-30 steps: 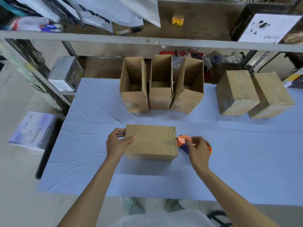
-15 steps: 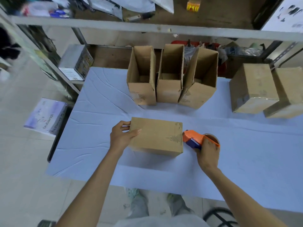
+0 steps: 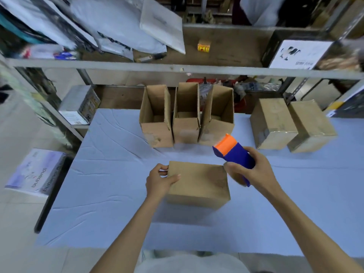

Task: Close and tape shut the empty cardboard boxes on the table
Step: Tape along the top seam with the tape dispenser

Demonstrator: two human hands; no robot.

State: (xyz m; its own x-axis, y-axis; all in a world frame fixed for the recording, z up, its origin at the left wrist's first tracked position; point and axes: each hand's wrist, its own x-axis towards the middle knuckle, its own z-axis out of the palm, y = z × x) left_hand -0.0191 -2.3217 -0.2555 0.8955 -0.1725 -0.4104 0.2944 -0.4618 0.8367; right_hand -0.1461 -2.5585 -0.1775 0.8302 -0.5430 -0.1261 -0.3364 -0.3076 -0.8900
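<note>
A closed cardboard box (image 3: 199, 182) lies in front of me on the table covered in pale blue cloth (image 3: 110, 174). My left hand (image 3: 159, 181) grips the box's left end, thumb on top and fingers round the side. My right hand (image 3: 254, 171) holds an orange and blue tape dispenser (image 3: 232, 152) raised above the box's right end, orange head pointing up and away. Three open boxes (image 3: 186, 115) stand in a row at the back of the table. Two closed boxes (image 3: 291, 125) sit at the back right.
A metal shelf rail (image 3: 177, 68) crosses just behind the open boxes, with bags and packages above it. A small grey box (image 3: 78, 104) sits on a low shelf at the left. A white printed box (image 3: 33, 172) lies left of the table.
My right hand has lifted the tape dispenser off the table beside the box and raised it above the box's right end. My left hand has stayed on the box's left end.
</note>
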